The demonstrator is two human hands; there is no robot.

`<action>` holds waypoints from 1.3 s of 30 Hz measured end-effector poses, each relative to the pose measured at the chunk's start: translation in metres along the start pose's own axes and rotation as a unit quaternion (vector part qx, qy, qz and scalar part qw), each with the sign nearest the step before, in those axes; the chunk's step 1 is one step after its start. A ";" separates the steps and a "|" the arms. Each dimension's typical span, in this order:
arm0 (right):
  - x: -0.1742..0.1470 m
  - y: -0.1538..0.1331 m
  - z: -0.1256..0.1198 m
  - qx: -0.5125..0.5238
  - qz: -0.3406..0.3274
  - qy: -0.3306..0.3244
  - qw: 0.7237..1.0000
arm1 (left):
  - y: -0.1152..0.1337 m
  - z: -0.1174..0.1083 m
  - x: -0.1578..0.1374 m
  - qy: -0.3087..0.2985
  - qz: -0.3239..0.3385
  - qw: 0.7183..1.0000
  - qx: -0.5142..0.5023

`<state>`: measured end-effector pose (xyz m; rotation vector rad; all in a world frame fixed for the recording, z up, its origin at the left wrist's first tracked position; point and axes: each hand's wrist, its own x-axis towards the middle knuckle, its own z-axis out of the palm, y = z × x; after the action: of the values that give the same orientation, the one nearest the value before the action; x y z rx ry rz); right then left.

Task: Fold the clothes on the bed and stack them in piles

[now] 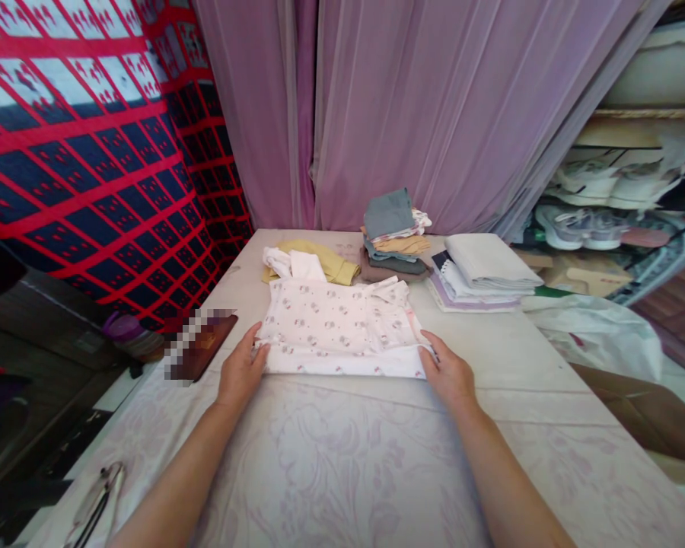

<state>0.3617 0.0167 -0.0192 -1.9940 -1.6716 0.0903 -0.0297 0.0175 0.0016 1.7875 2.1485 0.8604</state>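
A pale pink garment with a small repeated print lies partly folded on the covered table. A whiter band runs along its near edge, and a ruffled piece shows at its right side. My left hand is closed on the near left corner of the fabric, thumb on the inner side. At the near right corner, my right hand grips the cloth in the same way. Some fingertips are hidden by the fabric. Just beyond the garment lie a mustard-yellow cloth and a white bunched piece.
A stack of folded clothes stands at the back, beside a pile of white folded cloths. A dark phone-like object and eyeglasses lie on the left. A shoe rack and a plastic bag are at right.
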 end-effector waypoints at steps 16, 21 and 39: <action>-0.040 0.014 -0.009 0.003 0.003 -0.037 0.999 | 0.005 -0.004 -0.023 -0.059 0.086 0.980 0.171; -0.038 0.017 -0.007 0.045 0.039 -0.044 0.997 | 0.021 0.000 -0.033 -0.028 0.219 0.967 0.128; -0.037 0.014 -0.002 0.077 0.042 -0.008 0.996 | 0.145 0.051 0.027 -0.162 0.348 0.918 0.100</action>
<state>0.3663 -0.0197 -0.0338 -1.9508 -1.5427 0.2587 0.1096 0.0717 0.0474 2.6404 1.4288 0.4090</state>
